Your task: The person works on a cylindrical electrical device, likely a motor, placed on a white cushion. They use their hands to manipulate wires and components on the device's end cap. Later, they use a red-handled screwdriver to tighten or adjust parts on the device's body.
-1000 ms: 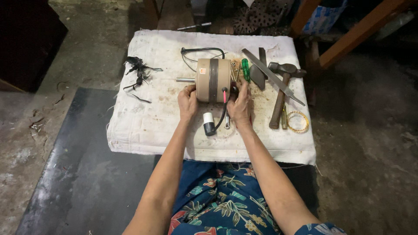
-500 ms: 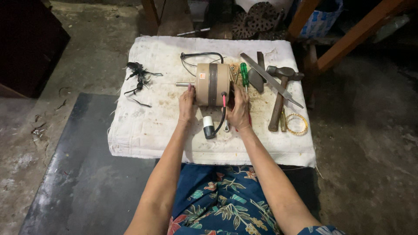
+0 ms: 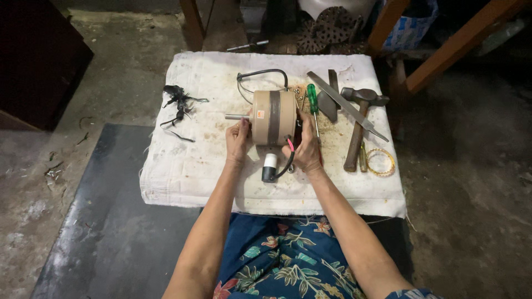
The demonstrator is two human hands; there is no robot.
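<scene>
A beige cylindrical electric motor (image 3: 274, 117) with a dark band lies on its side on a white cloth (image 3: 183, 166), its metal shaft (image 3: 237, 117) pointing left. My left hand (image 3: 238, 139) grips the motor's left end, just under the shaft. My right hand (image 3: 306, 148) holds the right end. A black cable (image 3: 260, 73) loops behind the motor. A white and black capacitor (image 3: 269, 166) hangs on wires between my hands.
To the right lie a green-handled screwdriver (image 3: 313, 101), a flat metal file (image 3: 348, 105), a hammer (image 3: 357, 130) and a yellow ring (image 3: 380, 161). Black scraps (image 3: 178, 103) sit at the cloth's left. Wooden furniture legs (image 3: 438, 61) stand behind.
Both hands stay on the motor. The view has tilted slightly, so the table sits a little lower in the frame.
</scene>
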